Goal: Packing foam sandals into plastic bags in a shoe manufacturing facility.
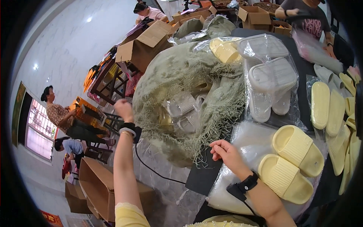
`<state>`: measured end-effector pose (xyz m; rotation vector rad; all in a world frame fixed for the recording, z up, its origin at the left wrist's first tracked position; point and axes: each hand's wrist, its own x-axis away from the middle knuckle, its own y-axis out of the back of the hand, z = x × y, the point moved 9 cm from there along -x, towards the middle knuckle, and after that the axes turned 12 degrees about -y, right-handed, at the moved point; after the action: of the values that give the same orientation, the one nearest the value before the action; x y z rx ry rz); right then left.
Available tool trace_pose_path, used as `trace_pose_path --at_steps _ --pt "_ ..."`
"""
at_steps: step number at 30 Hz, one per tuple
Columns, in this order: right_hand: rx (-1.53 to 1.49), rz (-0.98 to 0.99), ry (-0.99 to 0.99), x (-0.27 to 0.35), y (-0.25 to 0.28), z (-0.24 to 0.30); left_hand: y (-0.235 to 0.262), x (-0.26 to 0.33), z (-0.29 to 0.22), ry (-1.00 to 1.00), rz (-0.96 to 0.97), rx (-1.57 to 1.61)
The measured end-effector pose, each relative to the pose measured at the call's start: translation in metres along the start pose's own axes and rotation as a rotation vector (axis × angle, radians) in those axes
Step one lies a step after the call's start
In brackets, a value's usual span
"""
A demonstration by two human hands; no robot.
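My left hand (124, 110) is raised at the left side of a large green woven sack (162, 75), with its fingers curled in and nothing showing in them. My right hand (227, 153) hovers near the sack's frayed edge, over the dark table (206, 176); its fingers are loosely bent, the index stretched out, and it holds nothing visible. Inside the sack's mouth lie grey slippers (181, 106) in clear plastic. Beside my right wrist, a pair of yellow slippers (291, 162) rests on a stack of clear plastic bags (245, 140).
Bagged grey slippers (270, 75) and a bagged yellow slipper (227, 51) lie beyond the sack. More yellow slippers (334, 113) pile up at right. Cardboard boxes (98, 181) stand at lower left. A co-worker (312, 22) handles plastic at far right; other people are in the background.
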<state>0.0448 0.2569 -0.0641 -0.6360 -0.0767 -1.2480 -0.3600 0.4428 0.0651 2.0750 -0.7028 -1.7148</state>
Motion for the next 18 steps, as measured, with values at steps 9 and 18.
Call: trace_pose_path --at_steps 9,18 --pt "0.012 0.060 0.039 0.004 -0.013 0.004 -0.135 0.154 -0.070 0.885 0.754 0.765" --pt "0.009 0.094 0.117 -0.002 -0.021 0.002 -0.072 0.112 -0.091 0.439 0.513 0.724"
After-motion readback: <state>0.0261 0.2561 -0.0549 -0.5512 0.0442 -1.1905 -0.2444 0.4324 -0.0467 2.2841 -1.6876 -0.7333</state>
